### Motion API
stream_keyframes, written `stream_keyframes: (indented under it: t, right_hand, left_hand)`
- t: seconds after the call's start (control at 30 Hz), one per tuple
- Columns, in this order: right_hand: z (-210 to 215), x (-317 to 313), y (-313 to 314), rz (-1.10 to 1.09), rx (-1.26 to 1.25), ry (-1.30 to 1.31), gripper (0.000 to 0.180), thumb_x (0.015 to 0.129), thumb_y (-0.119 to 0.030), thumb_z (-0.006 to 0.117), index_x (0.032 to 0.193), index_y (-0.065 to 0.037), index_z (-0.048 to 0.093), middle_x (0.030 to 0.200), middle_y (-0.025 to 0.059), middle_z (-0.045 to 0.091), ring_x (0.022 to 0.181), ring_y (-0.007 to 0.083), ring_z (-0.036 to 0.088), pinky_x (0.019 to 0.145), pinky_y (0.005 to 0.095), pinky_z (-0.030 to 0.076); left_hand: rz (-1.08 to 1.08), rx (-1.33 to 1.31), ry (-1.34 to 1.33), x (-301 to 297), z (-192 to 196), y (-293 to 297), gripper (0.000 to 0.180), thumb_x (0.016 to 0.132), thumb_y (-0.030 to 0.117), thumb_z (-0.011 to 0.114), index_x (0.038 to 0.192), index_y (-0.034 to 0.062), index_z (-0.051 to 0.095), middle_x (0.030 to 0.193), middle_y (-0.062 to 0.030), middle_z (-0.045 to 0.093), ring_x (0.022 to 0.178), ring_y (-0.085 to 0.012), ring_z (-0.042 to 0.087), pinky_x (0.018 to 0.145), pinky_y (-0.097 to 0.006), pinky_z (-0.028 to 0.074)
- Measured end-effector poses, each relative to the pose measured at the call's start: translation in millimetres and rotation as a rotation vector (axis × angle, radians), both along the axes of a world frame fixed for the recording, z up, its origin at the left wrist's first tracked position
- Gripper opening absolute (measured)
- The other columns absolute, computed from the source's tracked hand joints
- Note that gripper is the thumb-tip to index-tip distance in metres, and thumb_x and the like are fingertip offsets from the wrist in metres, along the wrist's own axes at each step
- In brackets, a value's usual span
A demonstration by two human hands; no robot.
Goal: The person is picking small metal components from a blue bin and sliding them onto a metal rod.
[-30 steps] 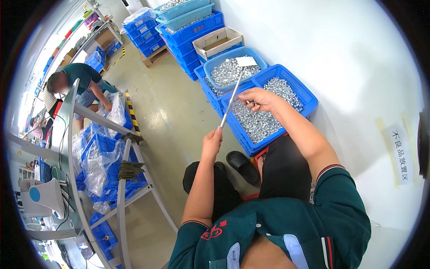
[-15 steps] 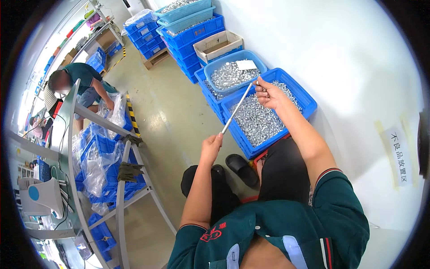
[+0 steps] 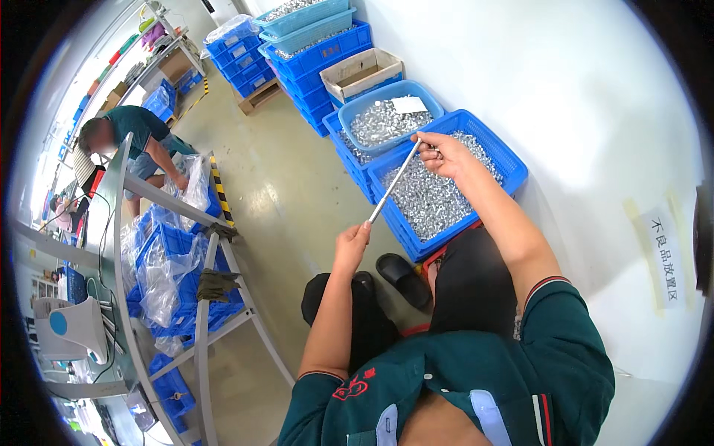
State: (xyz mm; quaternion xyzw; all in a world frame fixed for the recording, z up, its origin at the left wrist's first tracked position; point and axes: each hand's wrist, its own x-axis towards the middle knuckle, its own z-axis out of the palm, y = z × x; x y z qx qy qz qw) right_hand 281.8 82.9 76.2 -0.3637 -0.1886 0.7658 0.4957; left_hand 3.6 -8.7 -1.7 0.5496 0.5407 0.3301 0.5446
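Note:
My left hand (image 3: 352, 244) is closed around the lower end of a thin, silver metal rod (image 3: 394, 183), which slants up and to the right. At the rod's upper end, the thumb and forefinger of my right hand (image 3: 446, 156) are pinched together at the tip. Small shiny metal parts (image 3: 437, 154) show among the curled fingers of that hand; their exact shape is too small to make out. Below the right hand stands a blue plastic crate (image 3: 512, 169) filled with many small silver metal pieces (image 3: 428, 204).
Behind the crate is a light-blue basket (image 3: 348, 117) of similar pieces with a white card (image 3: 407, 105). Stacked blue crates (image 3: 316, 78) line the white wall. At left, a metal frame (image 3: 202, 349) borders bagged crates (image 3: 167, 279), where another person (image 3: 137, 137) bends over.
My right hand has shifted slightly left, bringing its thumb and forefinger onto the rod's upper tip. My left hand and the rod have hardly moved.

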Motion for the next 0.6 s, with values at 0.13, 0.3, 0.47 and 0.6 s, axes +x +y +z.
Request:
stream_keyframes:
  t: [0.13, 0.3, 0.47, 0.6]
  right_hand:
    - [3.3, -11.7, -3.4, 0.065, 0.050, 0.241, 0.022, 0.087, -0.022, 0.051, 0.090, 0.000, 0.053, 0.057, -0.0021, 0.038, 0.042, 0.0034, 0.030, 0.033, 0.0157, 0.024]
    - [13.3, -30.5, -16.8, 0.185, 0.171, -0.317, 0.041, 0.089, -0.040, 0.044, 0.096, -0.002, 0.058, 0.062, -0.0035, 0.037, 0.046, 0.0025, 0.026, 0.034, 0.0150, 0.018]
    - [0.1, -35.8, -16.2, 0.341, -0.006, -0.422, 0.025, 0.086, -0.021, 0.052, 0.098, 0.000, 0.055, 0.069, 0.0020, 0.045, 0.048, 0.0042, 0.032, 0.035, 0.0146, 0.021]
    - [-9.4, -21.7, -11.9, 0.209, -0.073, -0.324, 0.013, 0.082, -0.009, 0.055, 0.089, 0.002, 0.054, 0.072, 0.0065, 0.049, 0.050, 0.0058, 0.038, 0.034, 0.0142, 0.022]
  left_hand:
    - [-0.030, -0.237, -0.212, 3.6, 13.7, -1.8, 0.037, 0.087, 0.038, 0.049, 0.064, 0.0092, 0.045, 0.049, 0.0075, 0.030, 0.038, -0.0023, 0.023, 0.035, -0.020, 0.017]
    - [-0.002, -0.181, -0.191, 5.7, 10.9, 0.1, 0.037, 0.087, 0.039, 0.048, 0.064, 0.0105, 0.043, 0.048, 0.0083, 0.028, 0.037, -0.0021, 0.022, 0.034, -0.020, 0.016]
    - [0.052, -0.237, -0.215, 11.0, 12.5, 5.9, 0.037, 0.087, 0.039, 0.047, 0.064, 0.0111, 0.042, 0.047, 0.0087, 0.028, 0.036, -0.0017, 0.021, 0.033, -0.020, 0.015]
    - [0.061, -0.224, -0.202, 8.1, 12.2, 6.1, 0.037, 0.087, 0.039, 0.047, 0.064, 0.0113, 0.042, 0.047, 0.0090, 0.027, 0.036, -0.0018, 0.021, 0.033, -0.020, 0.015]
